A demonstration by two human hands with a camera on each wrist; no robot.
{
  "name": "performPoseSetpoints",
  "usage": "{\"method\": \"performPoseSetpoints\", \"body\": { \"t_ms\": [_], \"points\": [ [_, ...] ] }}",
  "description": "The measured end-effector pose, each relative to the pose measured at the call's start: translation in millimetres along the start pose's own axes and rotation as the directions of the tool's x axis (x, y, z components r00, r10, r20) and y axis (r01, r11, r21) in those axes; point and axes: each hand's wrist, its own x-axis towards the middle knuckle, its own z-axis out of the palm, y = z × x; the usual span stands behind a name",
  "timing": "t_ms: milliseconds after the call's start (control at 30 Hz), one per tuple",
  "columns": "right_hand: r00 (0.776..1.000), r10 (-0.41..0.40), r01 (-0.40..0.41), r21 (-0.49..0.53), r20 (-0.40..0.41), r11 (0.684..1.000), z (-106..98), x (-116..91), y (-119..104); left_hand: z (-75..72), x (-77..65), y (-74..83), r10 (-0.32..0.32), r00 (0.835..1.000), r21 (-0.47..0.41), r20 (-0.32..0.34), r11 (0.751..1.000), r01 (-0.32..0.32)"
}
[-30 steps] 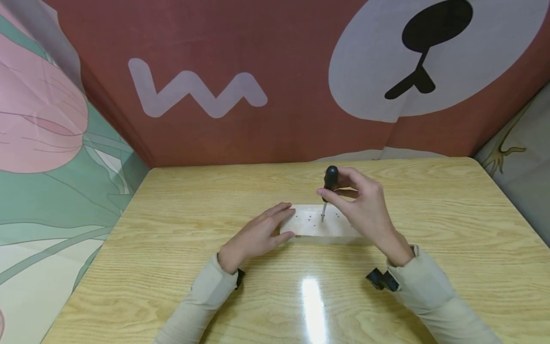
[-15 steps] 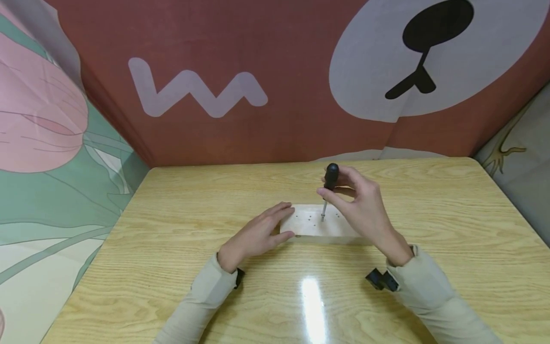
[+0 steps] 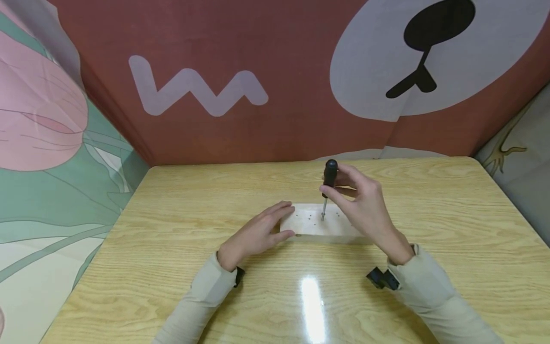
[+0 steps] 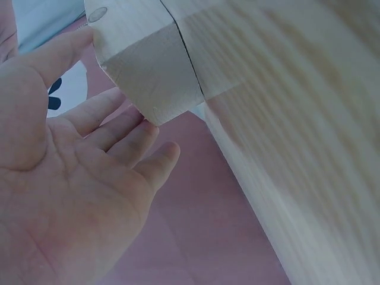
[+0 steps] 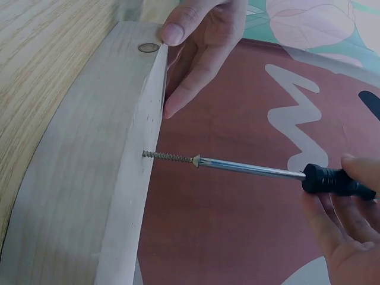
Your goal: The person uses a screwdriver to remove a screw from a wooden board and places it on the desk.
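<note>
A pale wooden block [image 3: 305, 228] with several small holes in its top lies on the table. My left hand [image 3: 258, 231] holds its left end, thumb on the near side and fingers across the far side. In the left wrist view, those fingers [image 4: 136, 139] reach along the block's end face [image 4: 154, 77]. A screw [image 5: 172, 157] stands in the top with most of its thread exposed. The tip of a black-handled screwdriver [image 3: 330, 174] meets the screw's head. My right hand [image 3: 367, 203] pinches the handle between thumb and fingers, covering the block's right part in the head view.
The wood-grain table [image 3: 180, 205] extends around the block. Behind it hangs a reddish-brown printed cloth [image 3: 292, 129], with a floral cloth [image 3: 38, 200] at the left. Black wrist cameras [image 3: 381, 278] sit under the sleeves. A dark knot [image 5: 148, 47] marks the block's near side.
The screwdriver's handle has risen slightly, and my right thumb has shifted a little along it. My left hand and the block stay in place.
</note>
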Motion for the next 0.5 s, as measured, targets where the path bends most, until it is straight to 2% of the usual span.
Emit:
{"method": "performPoseSetpoints", "body": {
  "t_ms": [267, 500],
  "points": [
    [1.000, 0.012, -0.011, 0.013, -0.006, 1.000, 1.3, 0.1, 0.8, 0.9, -0.1, -1.6, 0.004, 1.000, -0.012, 0.001, 1.000, -0.004],
    [1.000, 0.003, -0.004, -0.019, -0.011, 1.000, 1.3, 0.5, 1.0, -0.5, -0.4, -0.6, 0.016, 1.000, -0.010, 0.002, 1.000, -0.016]
  ]
}}
